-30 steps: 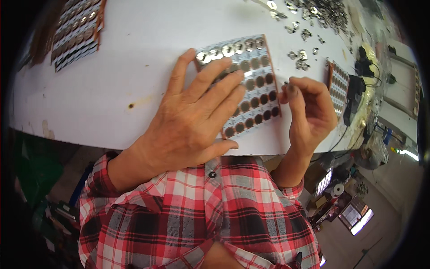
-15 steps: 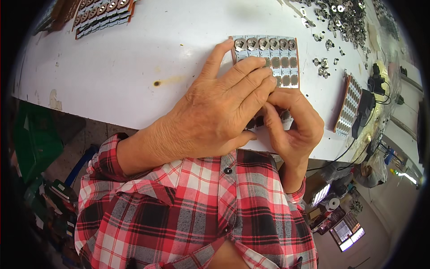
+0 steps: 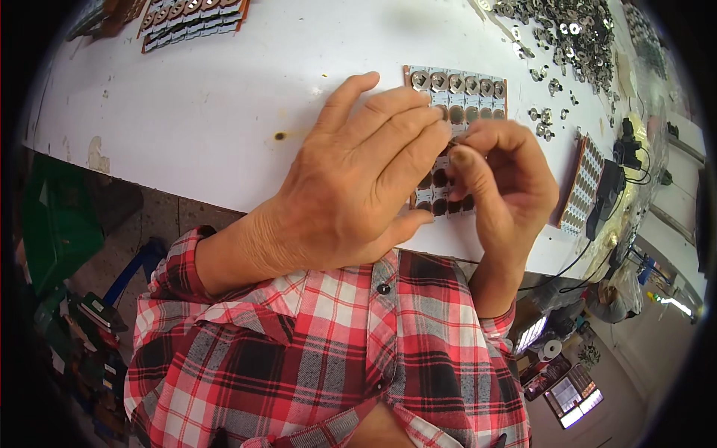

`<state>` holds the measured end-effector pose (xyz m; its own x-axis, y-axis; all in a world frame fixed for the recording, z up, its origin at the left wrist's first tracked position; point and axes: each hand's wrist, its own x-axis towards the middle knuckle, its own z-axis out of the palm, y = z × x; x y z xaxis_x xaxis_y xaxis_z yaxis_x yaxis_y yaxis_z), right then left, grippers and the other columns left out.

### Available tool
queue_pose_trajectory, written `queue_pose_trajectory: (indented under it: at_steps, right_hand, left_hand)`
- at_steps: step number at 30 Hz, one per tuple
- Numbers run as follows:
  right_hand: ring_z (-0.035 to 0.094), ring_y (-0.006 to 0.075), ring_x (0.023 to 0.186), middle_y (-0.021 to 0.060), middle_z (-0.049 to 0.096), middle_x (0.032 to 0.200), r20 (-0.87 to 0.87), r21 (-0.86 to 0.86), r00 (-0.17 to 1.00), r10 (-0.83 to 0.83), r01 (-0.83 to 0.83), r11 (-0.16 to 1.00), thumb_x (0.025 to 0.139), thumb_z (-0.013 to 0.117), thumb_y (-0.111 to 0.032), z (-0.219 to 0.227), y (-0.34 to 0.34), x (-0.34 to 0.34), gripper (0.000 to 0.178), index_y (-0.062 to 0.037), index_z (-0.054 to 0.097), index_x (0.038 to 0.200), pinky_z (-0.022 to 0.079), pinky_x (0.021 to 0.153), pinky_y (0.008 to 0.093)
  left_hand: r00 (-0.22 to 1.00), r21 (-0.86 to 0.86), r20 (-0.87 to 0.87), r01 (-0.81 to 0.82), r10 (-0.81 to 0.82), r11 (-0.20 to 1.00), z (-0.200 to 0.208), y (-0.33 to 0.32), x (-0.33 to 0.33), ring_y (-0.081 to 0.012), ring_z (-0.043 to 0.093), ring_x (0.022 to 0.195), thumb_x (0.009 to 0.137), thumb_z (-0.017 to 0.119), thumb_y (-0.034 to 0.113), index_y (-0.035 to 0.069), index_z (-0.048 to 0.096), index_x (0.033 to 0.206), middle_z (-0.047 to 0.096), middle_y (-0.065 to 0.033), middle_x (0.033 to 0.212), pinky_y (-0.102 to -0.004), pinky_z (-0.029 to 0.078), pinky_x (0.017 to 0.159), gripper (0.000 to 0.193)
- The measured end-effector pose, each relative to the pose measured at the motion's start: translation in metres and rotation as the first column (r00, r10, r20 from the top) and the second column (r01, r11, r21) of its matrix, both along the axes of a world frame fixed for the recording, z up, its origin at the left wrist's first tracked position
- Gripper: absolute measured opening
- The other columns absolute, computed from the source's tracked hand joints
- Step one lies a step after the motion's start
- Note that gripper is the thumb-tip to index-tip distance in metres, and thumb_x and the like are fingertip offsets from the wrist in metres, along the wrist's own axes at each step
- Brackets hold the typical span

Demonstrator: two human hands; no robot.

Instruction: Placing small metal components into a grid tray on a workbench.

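Observation:
A panel of small circuit boards (image 3: 498, 113) lies on the white table in front of me. Silver metal clips (image 3: 456, 84) fill its far row, and the rows nearer to me show bare round pads. My left hand (image 3: 351, 172) rests over the panel's left side, fingers stretched out and palm down, hiding part of it. Over the middle of the panel, beside the left fingertips, my right hand (image 3: 508, 175) pinches thumb and forefinger together. A small dark bit shows at that pinch, too little to name.
Loose metal clips (image 3: 571, 37) lie heaped at the far right, with several strays nearer the panel. Another panel (image 3: 585, 183) leans by a black adapter (image 3: 609, 187) and cables at the right edge. Stacked panels (image 3: 190, 22) sit at the far left. A green bin (image 3: 60, 224) stands below the table's left.
My right hand has moved away from me, from the near rows to the middle of the panel, still pinching. The left hand stays spread, its forefinger now off the panel's far left corner.

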<state>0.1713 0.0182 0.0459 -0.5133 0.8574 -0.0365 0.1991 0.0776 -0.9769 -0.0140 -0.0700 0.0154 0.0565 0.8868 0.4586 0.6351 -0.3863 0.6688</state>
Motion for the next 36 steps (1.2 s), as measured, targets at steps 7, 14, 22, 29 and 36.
queue_pose_trajectory:
  at_steps: [7, 14, 22, 29, 36]
  right_hand:
    - [0.067, 0.0064, 0.076, 0.0036, 0.072, 0.093, 0.051, -0.092, 0.999, 0.013, -0.008, 0.996, 0.100, 0.069, 0.005, -0.001, 0.012, -0.018, 0.008, 0.0024, 0.067, 0.106, 0.051, 0.059, 0.0182]
    - [0.067, 0.0065, 0.073, 0.0027, 0.073, 0.087, 0.163, 0.164, 0.986, 0.029, -0.056, 0.985, 0.094, 0.074, 0.007, -0.013, 0.011, -0.026, 0.009, 0.0018, 0.070, 0.101, 0.051, 0.061, 0.0210]
    - [0.066, 0.0068, 0.069, 0.0037, 0.073, 0.083, 0.180, 0.211, 0.982, 0.047, -0.086, 0.974, 0.092, 0.074, 0.008, -0.014, 0.014, -0.024, 0.010, 0.0010, 0.071, 0.098, 0.052, 0.060, 0.0228]
    - [0.064, 0.0056, 0.079, 0.0019, 0.070, 0.090, 0.316, 0.337, 0.946, 0.073, -0.184, 0.924, 0.092, 0.077, 0.006, -0.013, 0.017, -0.024, 0.013, 0.0014, 0.076, 0.103, 0.050, 0.067, 0.0202]
    - [0.062, 0.0098, 0.074, 0.0053, 0.067, 0.090, 0.257, 0.320, 0.943, 0.212, -0.290, 0.902, 0.089, 0.073, 0.012, -0.014, 0.024, -0.017, 0.025, 0.0014, 0.077, 0.111, 0.046, 0.064, 0.0211]
  left_hand:
    - [0.971, 0.026, -0.239, 0.000, 0.007, 1.000, -0.003, -0.014, 0.009, -0.0343, 0.064, 0.114, 0.061, 0.087, 0.034, -0.004, 0.074, 0.105, 0.068, -0.0175, 0.120, -0.0572, 0.051, 0.100, 0.060]
    - [0.972, 0.075, -0.231, -0.032, 0.048, 0.997, -0.008, -0.015, 0.015, -0.0336, 0.064, 0.110, 0.060, 0.084, 0.035, -0.004, 0.074, 0.100, 0.069, -0.0176, 0.114, -0.0518, 0.053, 0.093, 0.057]
    - [0.976, 0.070, -0.214, -0.032, 0.046, 0.997, -0.010, -0.015, 0.015, -0.0347, 0.063, 0.110, 0.057, 0.085, 0.033, -0.005, 0.075, 0.098, 0.070, -0.0186, 0.115, -0.0521, 0.053, 0.093, 0.056]
    - [0.979, 0.022, -0.199, -0.039, 0.043, 0.999, -0.003, -0.015, 0.016, -0.0391, 0.062, 0.115, 0.058, 0.084, 0.029, -0.006, 0.075, 0.098, 0.070, -0.0194, 0.116, -0.0569, 0.052, 0.095, 0.054]
    - [0.978, -0.005, -0.200, -0.058, 0.056, 0.998, 0.003, -0.016, 0.018, -0.0439, 0.063, 0.121, 0.063, 0.084, 0.028, -0.007, 0.075, 0.103, 0.070, -0.0216, 0.122, -0.0658, 0.046, 0.102, 0.054]
